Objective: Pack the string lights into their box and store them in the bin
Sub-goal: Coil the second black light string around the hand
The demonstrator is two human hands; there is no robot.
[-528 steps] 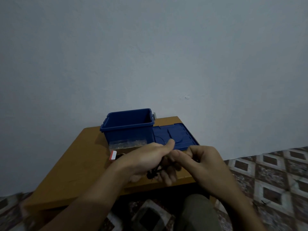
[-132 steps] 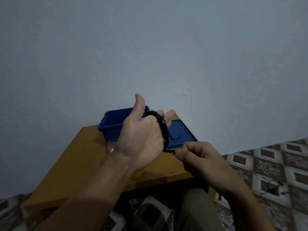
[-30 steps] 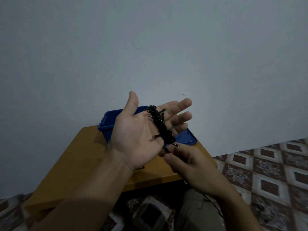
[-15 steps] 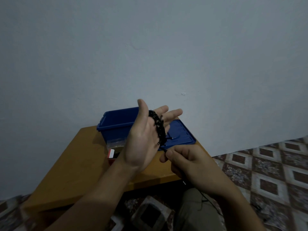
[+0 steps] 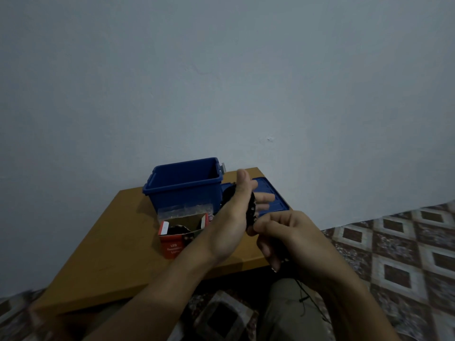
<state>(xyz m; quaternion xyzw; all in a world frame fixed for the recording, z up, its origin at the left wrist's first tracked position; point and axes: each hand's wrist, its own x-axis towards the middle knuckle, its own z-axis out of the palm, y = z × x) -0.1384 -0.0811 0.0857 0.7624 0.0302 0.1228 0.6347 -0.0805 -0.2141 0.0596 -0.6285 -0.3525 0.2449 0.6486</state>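
Head view: left hand point(image 5: 235, 215), lower than before, keeps straight fingers point(image 5: 265, 198) wound with string lights point(image 5: 251, 211); right hand point(image 5: 288, 233) pinches the loose strand. Their red box point(image 5: 172, 245), now uncovered, stands before the bin point(image 5: 184, 191).

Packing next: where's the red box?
Head view, centre: the red box sits open on the table, in front of the blue bin, beside the left hand.

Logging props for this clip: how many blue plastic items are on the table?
2. The blue bin stands open at the table's far side; the blue lid lies flat to its right, partly hidden behind the left hand.
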